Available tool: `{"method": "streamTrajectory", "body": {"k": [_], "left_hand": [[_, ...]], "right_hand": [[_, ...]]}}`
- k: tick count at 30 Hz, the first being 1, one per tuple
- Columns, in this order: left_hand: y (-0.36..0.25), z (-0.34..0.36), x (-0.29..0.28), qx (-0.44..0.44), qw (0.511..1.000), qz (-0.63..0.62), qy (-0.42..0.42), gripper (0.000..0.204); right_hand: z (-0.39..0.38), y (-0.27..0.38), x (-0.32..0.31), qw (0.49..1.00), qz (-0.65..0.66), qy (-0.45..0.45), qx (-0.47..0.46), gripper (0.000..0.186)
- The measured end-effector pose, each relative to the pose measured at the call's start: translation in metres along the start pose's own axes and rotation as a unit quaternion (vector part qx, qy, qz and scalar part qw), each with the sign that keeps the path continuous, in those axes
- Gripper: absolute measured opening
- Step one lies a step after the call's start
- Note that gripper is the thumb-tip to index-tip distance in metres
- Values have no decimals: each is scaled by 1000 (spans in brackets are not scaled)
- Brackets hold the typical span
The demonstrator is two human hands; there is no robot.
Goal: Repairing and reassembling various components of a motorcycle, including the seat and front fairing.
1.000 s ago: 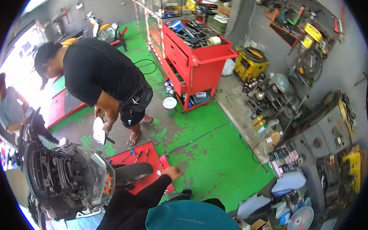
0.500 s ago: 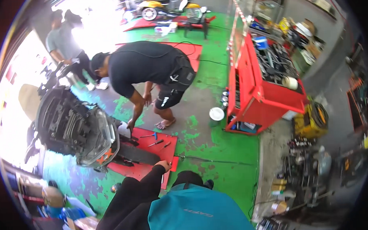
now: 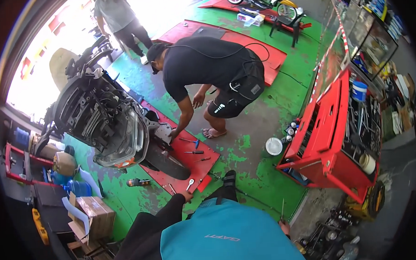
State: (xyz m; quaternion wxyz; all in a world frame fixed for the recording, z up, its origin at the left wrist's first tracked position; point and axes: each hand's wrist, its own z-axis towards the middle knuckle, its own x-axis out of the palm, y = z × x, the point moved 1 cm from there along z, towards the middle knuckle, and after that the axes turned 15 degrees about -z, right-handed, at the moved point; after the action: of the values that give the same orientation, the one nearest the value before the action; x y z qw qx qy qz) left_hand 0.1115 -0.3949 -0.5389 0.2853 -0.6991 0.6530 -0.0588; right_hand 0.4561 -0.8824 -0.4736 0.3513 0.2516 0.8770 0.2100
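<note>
My left hand (image 3: 187, 196) reaches forward in a black sleeve to the near edge of the red lift platform (image 3: 208, 169). Its fingers are closed on the handle of a ratchet wrench (image 3: 190, 182), whose round silver head points away from me. Low on the right, my right hand (image 3: 285, 227) is closed around a thin, upright metal rod (image 3: 283, 207); its lower end is hidden in the fist. Just beyond the left hand is the wheel (image 3: 169, 165) of a partly stripped scooter (image 3: 102, 120). A blue-handled tool (image 3: 195, 143) and screwdrivers (image 3: 195, 152) lie on the platform.
A person in black (image 3: 205, 66) bends over beside the scooter, one hand at its wheel area. Another person (image 3: 117, 18) stands behind. To the right is a red tool cabinet (image 3: 326, 158); a white-lidded tub (image 3: 273, 146) stands nearby. A cardboard box (image 3: 95, 217) sits at left.
The view has shifted, bringing my right hand with its rod into sight. The ratchet wrench now shows clearly at my left hand. The bending person remains beside the scooter.
</note>
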Motion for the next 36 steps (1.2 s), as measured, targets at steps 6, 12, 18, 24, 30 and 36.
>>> {"method": "streamTrajectory", "body": {"k": [6,12,18,24,30,36], "left_hand": [[-147,57,-78,178,977,-9,-119,31],[-220,44,-124,123,950,-190,-215,29],[-204,54,-102,62,960,-126,-242,31],[-191,28,-51,-86,896,-375,-223,31],[-205,50,-12,-61,873,-402,-271,33],[-236,101,-33,-194,903,-355,-142,42]], "right_hand": [[112,125,38,988,66,10,-139,36],[140,324,43,968,17,144,-206,36],[320,317,60,933,-168,157,-277,32],[404,355,22,943,-216,216,-135,27],[457,375,-6,904,-358,167,-165,39],[466,456,3,869,-363,207,-263,43]]}}
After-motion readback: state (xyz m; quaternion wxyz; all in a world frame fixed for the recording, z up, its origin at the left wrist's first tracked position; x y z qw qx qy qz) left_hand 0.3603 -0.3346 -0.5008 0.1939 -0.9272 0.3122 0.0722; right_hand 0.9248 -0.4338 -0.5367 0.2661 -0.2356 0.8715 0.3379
